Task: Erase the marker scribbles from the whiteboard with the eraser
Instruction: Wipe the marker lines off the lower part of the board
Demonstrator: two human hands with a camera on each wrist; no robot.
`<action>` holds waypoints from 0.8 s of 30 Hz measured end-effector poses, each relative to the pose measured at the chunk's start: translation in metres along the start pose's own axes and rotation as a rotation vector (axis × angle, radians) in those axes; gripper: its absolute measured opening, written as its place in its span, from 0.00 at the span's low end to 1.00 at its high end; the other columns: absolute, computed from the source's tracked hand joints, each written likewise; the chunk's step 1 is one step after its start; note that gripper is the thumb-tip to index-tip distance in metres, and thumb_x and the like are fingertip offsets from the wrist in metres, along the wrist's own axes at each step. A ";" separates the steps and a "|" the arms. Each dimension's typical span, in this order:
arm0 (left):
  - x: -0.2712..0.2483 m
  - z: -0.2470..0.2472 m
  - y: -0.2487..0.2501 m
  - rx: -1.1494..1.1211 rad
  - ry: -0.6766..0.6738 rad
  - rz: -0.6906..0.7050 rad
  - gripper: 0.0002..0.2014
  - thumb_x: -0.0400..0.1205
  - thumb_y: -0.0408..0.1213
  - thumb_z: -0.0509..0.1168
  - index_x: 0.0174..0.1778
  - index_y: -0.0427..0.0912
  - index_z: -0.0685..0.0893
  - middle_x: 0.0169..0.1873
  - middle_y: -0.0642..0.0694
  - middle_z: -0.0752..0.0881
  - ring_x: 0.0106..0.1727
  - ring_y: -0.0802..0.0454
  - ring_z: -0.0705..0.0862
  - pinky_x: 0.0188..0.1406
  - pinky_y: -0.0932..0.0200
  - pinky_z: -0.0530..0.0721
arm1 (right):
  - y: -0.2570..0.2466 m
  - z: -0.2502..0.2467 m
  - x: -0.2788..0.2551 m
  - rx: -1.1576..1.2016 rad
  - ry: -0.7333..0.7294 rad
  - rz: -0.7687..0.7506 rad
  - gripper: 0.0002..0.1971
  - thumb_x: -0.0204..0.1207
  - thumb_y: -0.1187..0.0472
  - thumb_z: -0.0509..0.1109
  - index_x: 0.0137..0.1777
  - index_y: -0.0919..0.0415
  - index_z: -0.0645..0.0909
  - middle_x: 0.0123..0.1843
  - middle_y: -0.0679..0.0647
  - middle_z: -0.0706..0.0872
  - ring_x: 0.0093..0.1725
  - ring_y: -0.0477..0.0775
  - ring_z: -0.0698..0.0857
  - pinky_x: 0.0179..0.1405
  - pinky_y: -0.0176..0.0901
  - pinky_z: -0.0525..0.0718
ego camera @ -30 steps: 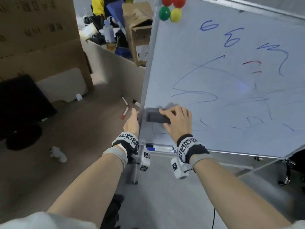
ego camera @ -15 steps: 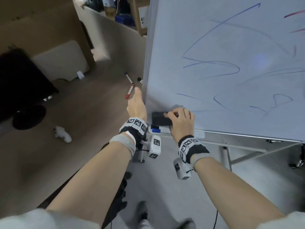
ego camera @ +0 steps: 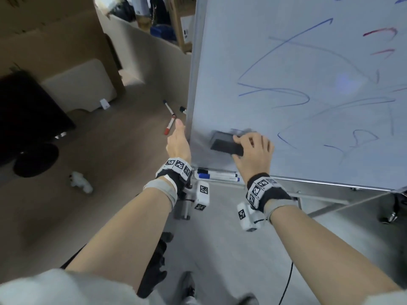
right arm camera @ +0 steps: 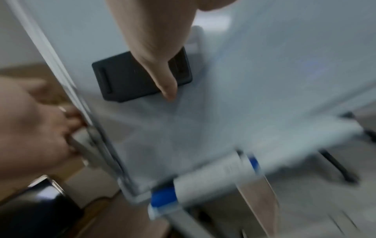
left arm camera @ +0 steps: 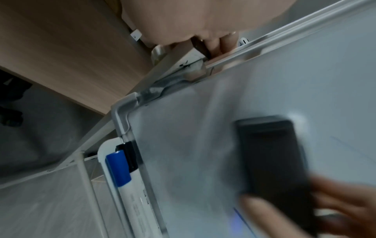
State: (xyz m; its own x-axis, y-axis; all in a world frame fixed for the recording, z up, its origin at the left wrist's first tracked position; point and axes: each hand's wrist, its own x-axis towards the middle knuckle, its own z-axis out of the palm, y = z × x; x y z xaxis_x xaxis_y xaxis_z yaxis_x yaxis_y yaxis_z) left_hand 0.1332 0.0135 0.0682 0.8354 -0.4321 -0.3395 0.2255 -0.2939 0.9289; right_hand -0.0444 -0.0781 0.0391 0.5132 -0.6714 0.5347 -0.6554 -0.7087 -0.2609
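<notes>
Eraser, one dark block lying long axis nine-to-three at the whiteboard's seven-o'clock corner, sits pinched in the right hand, scribbles spreading toward one o'clock, while the left hand curls round the board's edge; two markers rest below.

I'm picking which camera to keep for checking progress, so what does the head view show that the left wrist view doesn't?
Only the head view shows the remaining blue scribbles and red scribbles higher on the whiteboard, plus the loose markers on the floor.

Only the left wrist view shows the left hand with its fingers curled round the board's side frame.

Both show the eraser held on the board by the right hand, and the blue-capped marker in the tray.
</notes>
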 end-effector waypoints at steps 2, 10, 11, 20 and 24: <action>-0.015 -0.001 0.023 0.003 0.003 -0.023 0.41 0.76 0.76 0.40 0.68 0.56 0.85 0.72 0.50 0.82 0.77 0.43 0.74 0.83 0.42 0.59 | -0.002 -0.038 0.040 0.006 0.127 -0.021 0.27 0.59 0.60 0.81 0.60 0.49 0.83 0.56 0.53 0.80 0.54 0.58 0.72 0.56 0.53 0.67; -0.035 0.032 0.104 -0.208 0.004 0.156 0.34 0.86 0.64 0.50 0.80 0.43 0.71 0.78 0.49 0.74 0.78 0.48 0.71 0.78 0.54 0.64 | 0.006 -0.090 0.083 -0.018 0.222 -0.036 0.31 0.58 0.60 0.83 0.64 0.49 0.81 0.58 0.52 0.79 0.57 0.58 0.71 0.58 0.52 0.68; -0.035 0.035 0.103 -0.211 0.012 0.167 0.33 0.86 0.63 0.50 0.77 0.42 0.74 0.72 0.50 0.78 0.71 0.49 0.75 0.73 0.56 0.67 | 0.008 -0.079 0.072 -0.026 0.198 -0.048 0.30 0.58 0.61 0.83 0.62 0.50 0.81 0.58 0.52 0.79 0.56 0.58 0.72 0.56 0.51 0.68; -0.039 0.033 0.083 -0.148 0.068 0.171 0.27 0.88 0.62 0.45 0.62 0.49 0.82 0.63 0.52 0.81 0.64 0.51 0.74 0.67 0.63 0.62 | 0.010 -0.024 0.012 0.035 0.065 -0.072 0.27 0.58 0.61 0.84 0.58 0.49 0.83 0.55 0.50 0.82 0.52 0.59 0.76 0.51 0.52 0.70; -0.052 0.019 0.108 -0.133 0.062 0.047 0.46 0.80 0.74 0.41 0.79 0.42 0.74 0.78 0.43 0.74 0.79 0.40 0.70 0.83 0.44 0.60 | -0.008 -0.115 0.097 0.069 0.274 -0.072 0.31 0.63 0.55 0.81 0.69 0.47 0.81 0.59 0.50 0.83 0.56 0.58 0.75 0.56 0.52 0.69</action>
State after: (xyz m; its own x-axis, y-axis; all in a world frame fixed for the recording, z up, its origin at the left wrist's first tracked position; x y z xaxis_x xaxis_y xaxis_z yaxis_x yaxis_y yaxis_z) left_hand 0.1047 -0.0125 0.1836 0.8751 -0.3882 -0.2889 0.2462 -0.1568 0.9564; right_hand -0.0527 -0.1127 0.1858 0.3819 -0.5424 0.7483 -0.5789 -0.7716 -0.2638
